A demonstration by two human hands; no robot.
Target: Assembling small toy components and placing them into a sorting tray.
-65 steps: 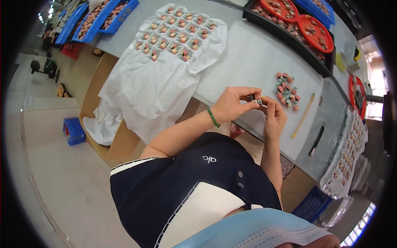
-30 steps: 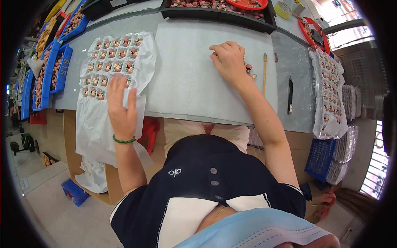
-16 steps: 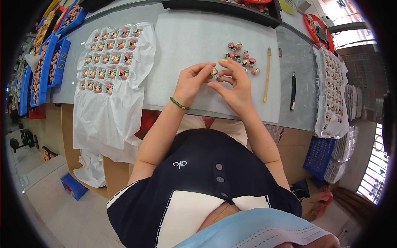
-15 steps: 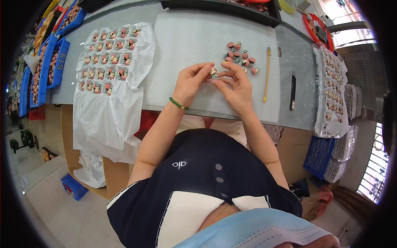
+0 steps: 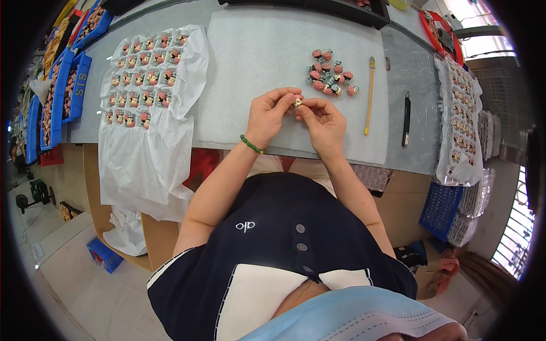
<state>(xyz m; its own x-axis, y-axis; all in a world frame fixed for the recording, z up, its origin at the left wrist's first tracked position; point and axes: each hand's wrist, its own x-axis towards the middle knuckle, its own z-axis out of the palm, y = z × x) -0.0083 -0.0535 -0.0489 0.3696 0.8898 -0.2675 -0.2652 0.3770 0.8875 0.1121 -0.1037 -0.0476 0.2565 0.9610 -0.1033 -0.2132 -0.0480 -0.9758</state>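
Note:
A small painted figurine [image 5: 297, 102] with a pale face and pink hair is pinched between the fingertips of both my hands, above the white sheet [image 5: 250, 62]. My left hand [image 5: 270, 116], with a green bead bracelet at the wrist, grips it from the left with thumb and forefinger. Closed in from the other side, my right hand [image 5: 325, 126] holds it too, fingers curled. Just beyond my right hand lies a loose pile of similar pink-haired figurines [image 5: 330, 74]. Fine details of the held piece are too small to make out.
To the left, a white tray [image 5: 196, 62] holds rows of figurines. Right of the pile lie a yellow stick [image 5: 369, 96] and a black pen-like tool [image 5: 406, 119]. Another filled tray [image 5: 459, 122] stands at the right edge. Blue bins [image 5: 74, 94] are far left; a black tray [image 5: 318, 12] is at the back.
My right hand's fingers have closed in on the figurine, which is now turned with its face showing more plainly. The view has shifted slightly.

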